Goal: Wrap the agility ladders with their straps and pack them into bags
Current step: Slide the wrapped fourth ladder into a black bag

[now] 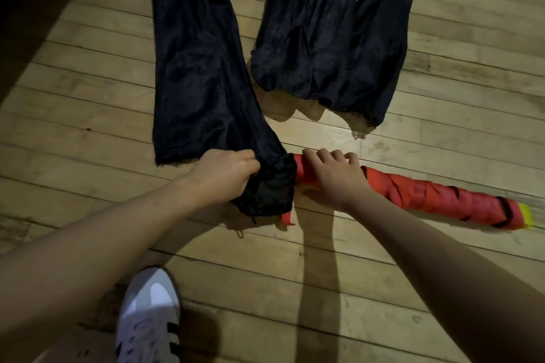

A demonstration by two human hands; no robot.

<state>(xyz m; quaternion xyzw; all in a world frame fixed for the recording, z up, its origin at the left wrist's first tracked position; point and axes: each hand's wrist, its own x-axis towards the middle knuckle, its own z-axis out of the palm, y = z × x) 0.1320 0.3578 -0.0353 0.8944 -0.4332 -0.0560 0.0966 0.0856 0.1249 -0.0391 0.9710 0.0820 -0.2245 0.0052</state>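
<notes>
Head view: one ladder bundle (pixel 427 196), several bags (pixel 194 74).

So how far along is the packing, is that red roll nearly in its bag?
Done: the red ladder roll is already wound up with its black strap. In hand: the left hand grips the mouth of a black bag, and the right hand holds the roll, whose end sits just inside the opening. Left: sliding in most of the roll. More black bags lie flat beyond.
</notes>
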